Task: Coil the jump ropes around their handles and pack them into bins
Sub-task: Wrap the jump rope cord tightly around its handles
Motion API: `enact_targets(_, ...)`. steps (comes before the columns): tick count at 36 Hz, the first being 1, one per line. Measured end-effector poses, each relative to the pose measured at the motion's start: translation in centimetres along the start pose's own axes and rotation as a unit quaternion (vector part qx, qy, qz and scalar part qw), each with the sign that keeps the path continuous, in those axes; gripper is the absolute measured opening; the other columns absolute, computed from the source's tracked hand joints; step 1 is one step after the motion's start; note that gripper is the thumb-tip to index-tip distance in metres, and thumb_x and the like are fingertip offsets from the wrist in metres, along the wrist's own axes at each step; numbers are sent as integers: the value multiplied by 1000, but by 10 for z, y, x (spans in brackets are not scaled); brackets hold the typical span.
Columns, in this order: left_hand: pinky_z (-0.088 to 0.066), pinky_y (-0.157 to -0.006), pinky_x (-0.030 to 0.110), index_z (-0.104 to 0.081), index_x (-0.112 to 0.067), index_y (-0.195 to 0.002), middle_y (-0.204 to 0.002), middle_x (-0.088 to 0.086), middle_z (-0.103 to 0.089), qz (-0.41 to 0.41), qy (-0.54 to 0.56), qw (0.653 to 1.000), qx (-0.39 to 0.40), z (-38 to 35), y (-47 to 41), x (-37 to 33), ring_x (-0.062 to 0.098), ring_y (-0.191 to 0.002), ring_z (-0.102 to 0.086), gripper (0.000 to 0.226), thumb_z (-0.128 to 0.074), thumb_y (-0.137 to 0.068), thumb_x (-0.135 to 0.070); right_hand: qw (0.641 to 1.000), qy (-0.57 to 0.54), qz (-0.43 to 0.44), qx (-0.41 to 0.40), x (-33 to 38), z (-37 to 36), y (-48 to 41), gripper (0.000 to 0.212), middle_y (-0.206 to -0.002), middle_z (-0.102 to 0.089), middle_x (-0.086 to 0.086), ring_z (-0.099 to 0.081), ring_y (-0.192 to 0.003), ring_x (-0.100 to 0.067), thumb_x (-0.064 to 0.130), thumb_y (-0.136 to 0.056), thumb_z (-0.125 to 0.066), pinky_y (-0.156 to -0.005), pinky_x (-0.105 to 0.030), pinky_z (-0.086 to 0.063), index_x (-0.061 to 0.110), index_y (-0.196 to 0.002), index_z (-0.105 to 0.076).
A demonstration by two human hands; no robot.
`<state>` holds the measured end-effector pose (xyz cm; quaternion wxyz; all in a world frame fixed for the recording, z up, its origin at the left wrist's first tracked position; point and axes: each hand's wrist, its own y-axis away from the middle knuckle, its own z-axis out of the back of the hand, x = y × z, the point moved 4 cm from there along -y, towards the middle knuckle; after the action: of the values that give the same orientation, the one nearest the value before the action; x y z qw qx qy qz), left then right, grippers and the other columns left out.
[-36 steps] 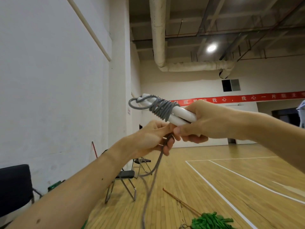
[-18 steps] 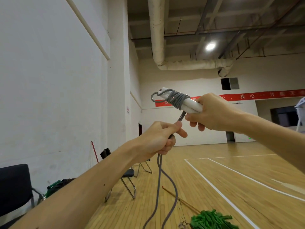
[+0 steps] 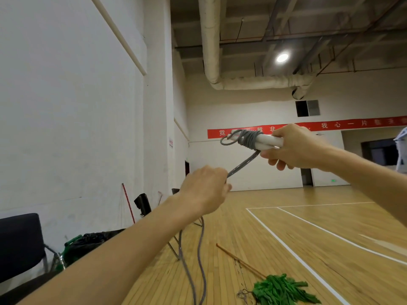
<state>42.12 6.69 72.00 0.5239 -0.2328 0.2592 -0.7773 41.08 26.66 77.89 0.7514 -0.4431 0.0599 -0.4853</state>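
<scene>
Slack could loosen our coils (image 3: 248, 140). Our right hand (image 3: 295, 148) grips the handles (image 3: 267, 142); our left hand (image 3: 204, 190) curls its fingers (image 3: 221, 172) round the jump rope (image 3: 242, 165).

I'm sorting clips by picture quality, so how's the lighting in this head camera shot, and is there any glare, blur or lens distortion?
Head view: even, dimmish indoor light; the ceiling lamp blows out to a small glare spot; the wide-angle lens stretches the left forearm; the rope running from the left hand to the handles is slightly smeared; the right hand looks fairly sharp.
</scene>
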Motion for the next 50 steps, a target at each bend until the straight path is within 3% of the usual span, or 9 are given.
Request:
enact_targets(5,-45,-67,33,-56,-10,-116,-74,-3,-41,-51,-82,993,-74,-3,0,-11,20,-72,-50,24,-42,-108,-28,999,25,-1,-22,-8,-9,-7,15,-71,-71,-7,-66,-50,-12,23,-90,-75,-46,-21,-49,10,-91,-67)
enact_targets(9,-53,-63,37,-44,-13,-117,-67,-2,-39,-70,-103,984,-127,1,1,-18,24,-67,-57,17,-50,-101,-9,998,45,-6,-41,-15,-14,-14,22,-74,-70,-10,-69,-55,-21,23,-90,-75,-60,-40,-62,3,-97,-67)
enact_targets(13,-38,-56,31,-47,-15,-109,-66,-3,-36,-74,-118,979,-149,13,-2,-16,21,-63,-48,9,-50,-103,-8,996,81,-22,-41,-20,-12,-16,25,-74,-70,-14,-71,-63,-30,24,-91,-75,-68,-52,-61,0,-98,-69)
enact_targets(19,-45,-67,30,-55,-13,-121,-71,-4,-37,-126,-176,967,-134,30,-2,-16,18,-69,-49,24,-40,-109,-27,989,117,-79,53,-24,-17,-10,24,-72,-71,-7,-65,-57,-17,20,-95,-71,-66,-34,-59,-2,-101,-67)
enact_targets(23,-44,-66,28,-59,-17,-125,-84,-2,-48,-161,-251,947,-118,44,-3,-17,16,-70,-50,32,-40,-107,-35,974,135,-106,151,-14,-26,0,28,-70,-67,-8,-54,-49,-13,22,-95,-70,-44,-21,-44,-4,-104,-63)
enact_targets(27,-51,-72,27,-62,-19,-120,-87,-6,-50,-203,-269,937,-96,60,-5,-17,14,-76,-55,36,-40,-104,-43,952,153,-107,244,-6,-29,13,27,-54,-63,1,-49,-41,-11,26,-93,-71,-41,-19,-40,0,-90,-70)
enact_targets(32,-54,-81,35,-65,-27,-119,-101,-10,-66,-208,-207,956,-13,75,-7,-8,11,-94,-61,42,-37,-99,-51,922,198,-80,323,10,-27,28,22,-57,-63,5,-52,-44,-7,32,-93,-71,-43,-17,-41,11,-87,-69)
enact_targets(38,-33,-61,11,-69,-27,-102,-72,-28,-48,-187,-58,980,45,79,-12,-2,-18,-72,-52,25,-50,-98,-43,904,206,-55,371,26,-24,40,19,-59,-63,5,-52,-46,-8,31,-92,-72,-44,-17,-40,15,-83,-66)
enact_targets(50,-43,-58,12,-69,-25,-88,-61,-16,-60,-127,135,978,93,73,-15,25,-1,-61,-54,15,-65,-91,-39,874,66,3,482,47,-32,61,14,-62,-59,-1,-48,-47,-10,20,-91,-73,-44,-19,-37,16,-79,-67)
